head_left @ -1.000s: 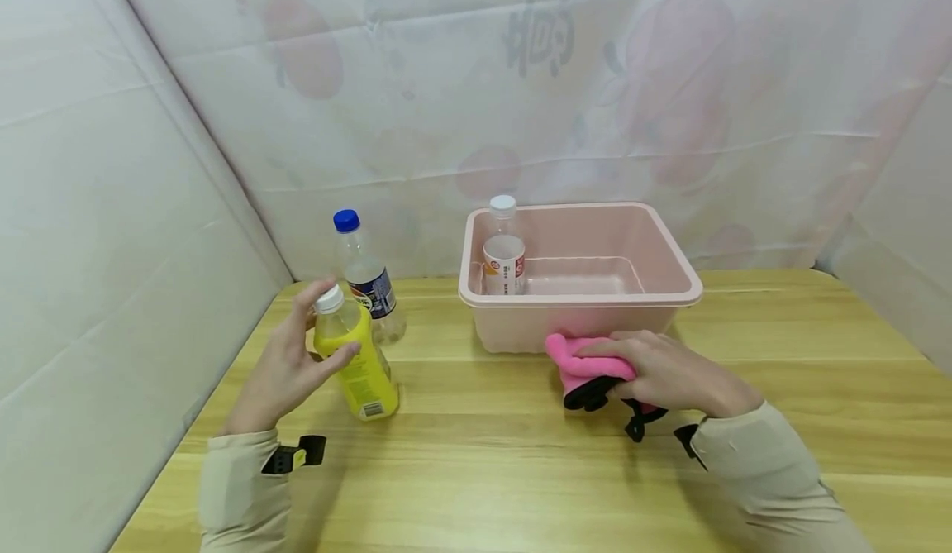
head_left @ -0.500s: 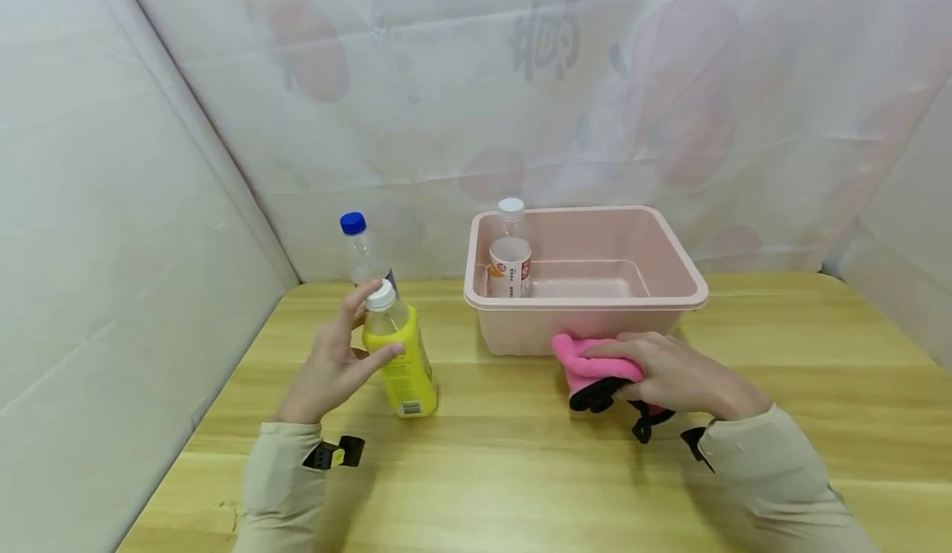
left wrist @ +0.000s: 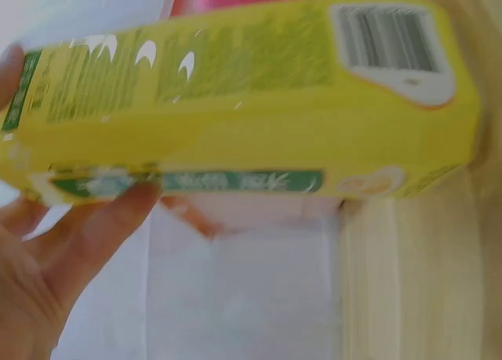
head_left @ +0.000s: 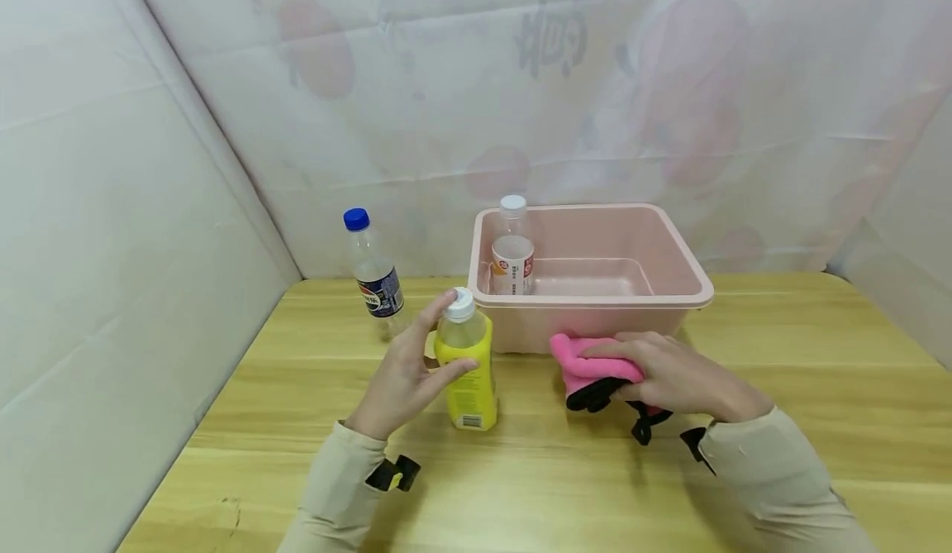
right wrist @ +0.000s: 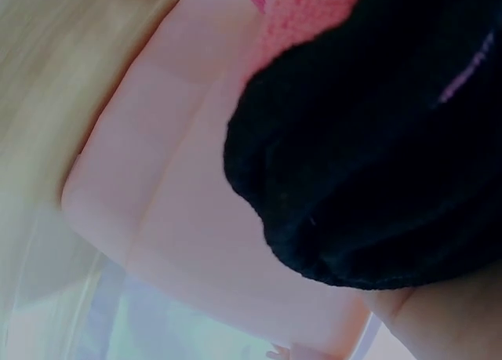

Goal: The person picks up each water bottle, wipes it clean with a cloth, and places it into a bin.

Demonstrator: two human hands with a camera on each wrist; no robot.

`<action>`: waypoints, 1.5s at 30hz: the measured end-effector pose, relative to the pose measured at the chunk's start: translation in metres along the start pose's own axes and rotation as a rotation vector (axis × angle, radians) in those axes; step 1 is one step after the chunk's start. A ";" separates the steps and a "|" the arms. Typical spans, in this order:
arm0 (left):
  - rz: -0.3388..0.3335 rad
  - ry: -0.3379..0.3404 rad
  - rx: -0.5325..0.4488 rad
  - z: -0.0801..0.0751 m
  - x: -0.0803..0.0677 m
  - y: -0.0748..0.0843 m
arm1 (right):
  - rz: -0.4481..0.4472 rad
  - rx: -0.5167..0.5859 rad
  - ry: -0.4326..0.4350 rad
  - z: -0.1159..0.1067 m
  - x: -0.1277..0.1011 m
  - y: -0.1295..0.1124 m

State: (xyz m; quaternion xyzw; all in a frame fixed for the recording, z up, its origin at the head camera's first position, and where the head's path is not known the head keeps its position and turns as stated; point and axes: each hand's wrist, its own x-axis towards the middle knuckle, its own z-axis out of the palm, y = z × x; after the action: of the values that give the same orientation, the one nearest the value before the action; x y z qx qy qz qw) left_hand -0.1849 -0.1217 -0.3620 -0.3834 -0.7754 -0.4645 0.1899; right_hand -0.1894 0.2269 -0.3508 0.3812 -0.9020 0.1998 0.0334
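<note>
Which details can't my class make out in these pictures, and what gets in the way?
Head view: the base of the white-capped clear bottle, hidden by the front wall of the pink tub.
Left wrist view: the cap of the yellow-wrapped bottle, cut off by the left edge; its small print, blurred.
Right wrist view: the fingers of the right hand, hidden by the pink-and-black fabric item.

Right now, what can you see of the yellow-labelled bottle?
The yellow-labelled bottle looks like clear plastic, its white cap on. The yellow label carries a barcode near the base and a green strip. Nearly upright before the pink basin, it is held by the left hand, a finger at the cap, thumb across the label. Whether it touches the table is unclear.
</note>
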 end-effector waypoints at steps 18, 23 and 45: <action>0.004 -0.074 0.067 0.010 0.016 0.005 | -0.304 0.103 0.490 -0.006 0.023 -0.005; -0.052 -0.129 0.011 0.009 0.014 0.006 | -0.408 0.295 0.666 0.003 0.039 -0.020; -0.091 -0.162 0.014 0.007 0.008 0.014 | -0.311 0.338 0.352 0.013 0.040 -0.042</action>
State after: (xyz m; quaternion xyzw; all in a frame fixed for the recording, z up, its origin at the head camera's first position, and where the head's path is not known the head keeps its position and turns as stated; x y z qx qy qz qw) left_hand -0.1783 -0.1082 -0.3522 -0.3829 -0.8079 -0.4347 0.1079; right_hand -0.1865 0.1687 -0.3397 0.4747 -0.7668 0.4031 0.1556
